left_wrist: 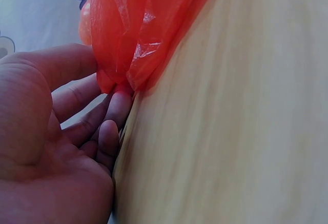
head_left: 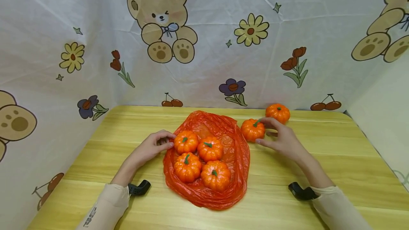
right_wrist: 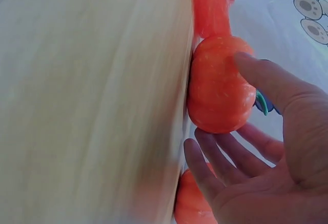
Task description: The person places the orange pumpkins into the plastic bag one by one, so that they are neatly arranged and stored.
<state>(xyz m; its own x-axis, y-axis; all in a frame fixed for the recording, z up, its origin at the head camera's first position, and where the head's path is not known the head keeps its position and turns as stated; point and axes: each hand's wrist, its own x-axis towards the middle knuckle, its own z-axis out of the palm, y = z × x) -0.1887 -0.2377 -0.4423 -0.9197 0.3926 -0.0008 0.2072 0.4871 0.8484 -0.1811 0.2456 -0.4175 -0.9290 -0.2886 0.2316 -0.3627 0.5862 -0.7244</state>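
Observation:
A red plastic bag (head_left: pixel 236 187) lies spread on the table with its mouth rolled open. Several small orange pumpkins with green stems, one a front pumpkin (head_left: pixel 215 176), sit inside it. At the bag's left edge my left hand (head_left: pixel 156 144) pinches the red plastic between thumb and fingers, as the left wrist view shows. Right of the bag stands another pumpkin (head_left: pixel 250 130), close against the rim. My right hand (head_left: pixel 282 137) is around its right side, thumb and fingers spread apart; whether they touch it is hard to tell.
Behind the right hand a further pumpkin (head_left: pixel 278 113) stands near the table's back edge. The wooden table (head_left: pixel 278 201) meets a printed cloth (head_left: pixel 204 45) at the back and left. A black wrist device (head_left: pixel 139 188) is on the left wrist, another (head_left: pixel 301 191) on the right.

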